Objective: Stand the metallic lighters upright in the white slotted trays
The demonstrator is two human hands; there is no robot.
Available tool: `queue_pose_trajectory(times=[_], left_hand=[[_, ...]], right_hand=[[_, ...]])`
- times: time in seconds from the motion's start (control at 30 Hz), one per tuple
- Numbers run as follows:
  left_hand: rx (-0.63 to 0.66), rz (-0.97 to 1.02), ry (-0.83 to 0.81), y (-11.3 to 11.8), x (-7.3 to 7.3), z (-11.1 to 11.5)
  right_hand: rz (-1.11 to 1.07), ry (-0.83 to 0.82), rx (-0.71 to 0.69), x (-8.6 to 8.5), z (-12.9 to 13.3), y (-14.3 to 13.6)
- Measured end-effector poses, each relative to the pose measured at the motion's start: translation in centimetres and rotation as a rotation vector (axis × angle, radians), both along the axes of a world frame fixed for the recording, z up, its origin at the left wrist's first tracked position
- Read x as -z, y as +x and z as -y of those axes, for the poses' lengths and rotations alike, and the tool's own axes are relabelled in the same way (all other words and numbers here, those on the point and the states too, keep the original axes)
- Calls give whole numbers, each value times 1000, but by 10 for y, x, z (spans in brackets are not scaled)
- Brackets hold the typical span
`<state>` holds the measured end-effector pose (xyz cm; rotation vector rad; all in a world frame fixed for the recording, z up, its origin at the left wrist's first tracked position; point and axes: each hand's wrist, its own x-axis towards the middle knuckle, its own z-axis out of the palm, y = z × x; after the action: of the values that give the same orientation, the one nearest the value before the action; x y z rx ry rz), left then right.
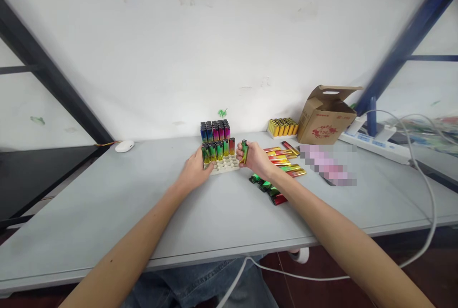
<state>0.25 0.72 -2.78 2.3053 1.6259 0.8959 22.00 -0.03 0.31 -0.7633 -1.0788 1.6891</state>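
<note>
A pale tray with holes [229, 165] sits on the table, with several green-yellow lighters [216, 150] and a red one [232, 146] upright in it. My left hand [192, 170] grips the tray's left end, its thumb at the front beside the lighters; its other fingers are partly hidden. Just right of the tray, my right hand [259, 159] holds a green-and-yellow lighter [244, 149] upright between thumb and fingers. Loose red, gold and green lighters [295, 170] lie under and beside my right forearm.
Behind the tray stand blue, purple and pink lighters [215, 130] in rows. At the back right are yellow lighters [283, 127] in another tray, an open cardboard box [325, 122] and a power strip [379, 148]. A white cable [431, 193] hangs over the right side. A white rounded object [124, 146] lies back left.
</note>
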Motion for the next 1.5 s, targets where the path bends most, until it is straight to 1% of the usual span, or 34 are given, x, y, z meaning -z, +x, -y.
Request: queue_pose_trajectory(times=[0.2, 0.47, 0.57, 0.67, 0.77, 0.83, 0.9, 1.0, 1.03, 1.1, 1.17, 1.27, 1.37, 1.5], left_hand=[[6, -10, 0, -1, -1, 1], [9, -11, 2, -2, 1, -1], [11, -14, 9, -2, 1, -1], [14, -21, 21, -1, 1, -1], [21, -32, 18, 0, 1, 0], [9, -72, 20, -1, 0, 0], [-30, -171, 36, -4, -2, -1], [-80, -344, 27, -12, -3, -3], [-77, -374, 7, -15, -3, -4], [-39, -383, -36, -19, -2, -5], [14, -352, -52, -21, -1, -6], [73, -298, -51, -20, -1, -7], [100, -272, -58, -20, -1, -8], [113, -251, -30, -21, 0, -10]], right_hand=[[-25, -4, 23, 3, 0, -1], [65, 27, 13, 5, 0, -1], [100, 25, 59, 7, 1, -1], [88, 55, 115, 9, 1, -1], [70, 73, 173, 8, 0, 0], [103, 91, 205, 7, 0, 2], [198, 182, 210, 7, -2, 4], [456, 462, 241, 9, -5, 9], [543, 543, 272, 10, -6, 10], [660, 633, 335, 12, -6, 12], [684, 659, 352, 13, -6, 12], [654, 668, 350, 14, -6, 10], [664, 668, 358, 17, -8, 9], [768, 688, 369, 23, -9, 8]])
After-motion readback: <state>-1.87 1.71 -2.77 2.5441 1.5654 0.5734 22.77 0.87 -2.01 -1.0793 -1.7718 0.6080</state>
